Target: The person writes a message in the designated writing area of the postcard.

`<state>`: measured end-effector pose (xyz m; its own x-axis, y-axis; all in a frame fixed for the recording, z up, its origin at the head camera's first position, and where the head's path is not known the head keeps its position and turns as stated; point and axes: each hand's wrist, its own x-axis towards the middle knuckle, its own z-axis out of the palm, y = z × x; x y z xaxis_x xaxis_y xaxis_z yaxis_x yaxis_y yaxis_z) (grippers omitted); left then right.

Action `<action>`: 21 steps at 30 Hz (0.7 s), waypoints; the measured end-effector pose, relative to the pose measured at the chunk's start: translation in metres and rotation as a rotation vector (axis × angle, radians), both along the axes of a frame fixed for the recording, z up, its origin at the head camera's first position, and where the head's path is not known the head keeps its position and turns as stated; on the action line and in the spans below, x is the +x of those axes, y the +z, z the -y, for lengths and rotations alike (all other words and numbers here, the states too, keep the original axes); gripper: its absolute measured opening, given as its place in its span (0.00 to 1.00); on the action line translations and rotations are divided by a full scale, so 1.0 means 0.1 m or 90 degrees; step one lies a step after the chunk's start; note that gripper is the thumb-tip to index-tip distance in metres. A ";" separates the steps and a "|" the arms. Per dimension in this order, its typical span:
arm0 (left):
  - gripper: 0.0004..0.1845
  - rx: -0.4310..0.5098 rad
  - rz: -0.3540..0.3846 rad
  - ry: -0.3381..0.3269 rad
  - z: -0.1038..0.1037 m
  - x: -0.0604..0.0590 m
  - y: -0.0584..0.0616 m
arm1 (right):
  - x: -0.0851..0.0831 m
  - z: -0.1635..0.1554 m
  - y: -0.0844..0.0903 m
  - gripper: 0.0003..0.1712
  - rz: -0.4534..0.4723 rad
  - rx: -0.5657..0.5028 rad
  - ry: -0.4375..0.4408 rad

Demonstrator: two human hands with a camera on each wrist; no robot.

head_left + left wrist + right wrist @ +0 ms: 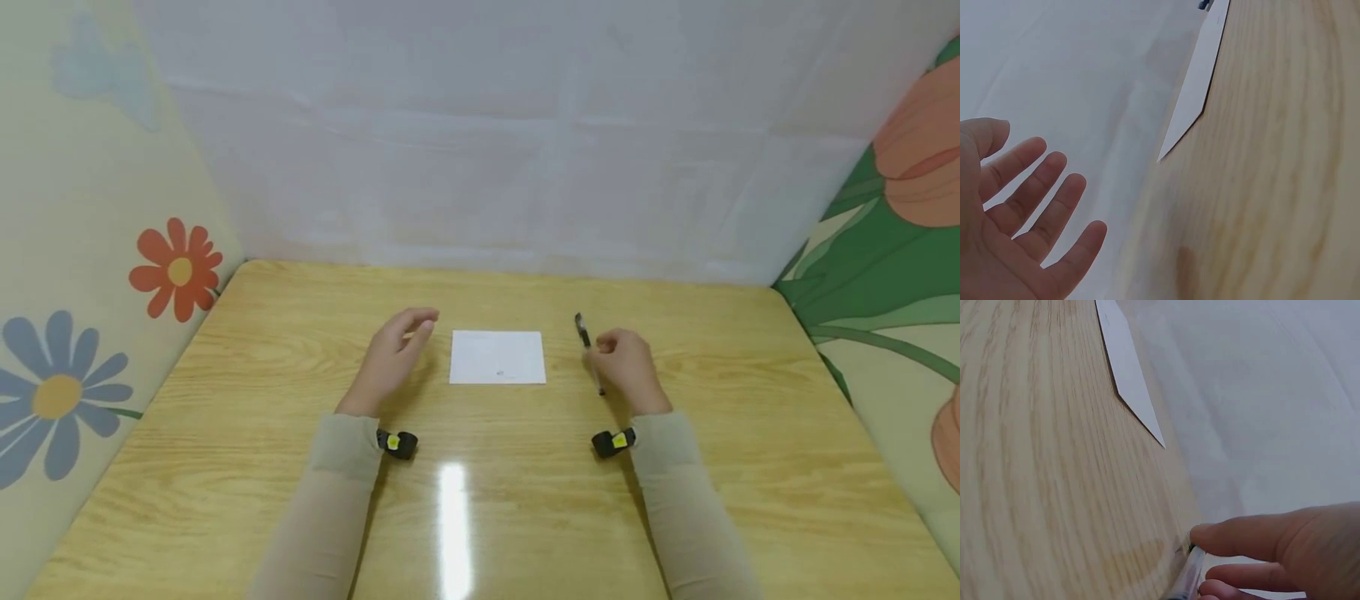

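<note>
A white paper card (491, 354) lies flat on the wooden table (510, 433), a tiny dark mark near its lower edge. To its right is a pen (582, 331) with a black cap and a clear barrel. My right hand (627, 367) pinches the pen's barrel (1189, 575) between thumb and fingers, close to the tabletop. Left of the card, my left hand (392, 354) hovers over the table, holding nothing. Its fingers (1060, 209) are spread and relaxed in the left wrist view.
A white cloth backdrop (480, 150) rises behind the table's far edge. Flower-patterned panels (180, 271) flank both sides. Black wrist cameras (397, 444) sit at both cuffs, and a bright reflection falls on the near tabletop.
</note>
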<state>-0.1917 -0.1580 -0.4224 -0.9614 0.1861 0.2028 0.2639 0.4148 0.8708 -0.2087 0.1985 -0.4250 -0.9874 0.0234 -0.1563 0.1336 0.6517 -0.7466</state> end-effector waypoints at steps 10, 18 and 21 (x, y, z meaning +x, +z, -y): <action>0.20 0.033 0.031 0.000 -0.03 -0.01 -0.07 | 0.01 0.03 -0.04 0.21 -0.033 0.021 -0.004; 0.20 0.086 0.047 -0.002 -0.07 -0.03 -0.15 | 0.00 0.05 -0.05 0.18 -0.059 0.030 -0.008; 0.20 0.110 0.059 0.001 -0.09 -0.03 -0.18 | 0.00 0.04 -0.05 0.17 -0.066 0.032 -0.012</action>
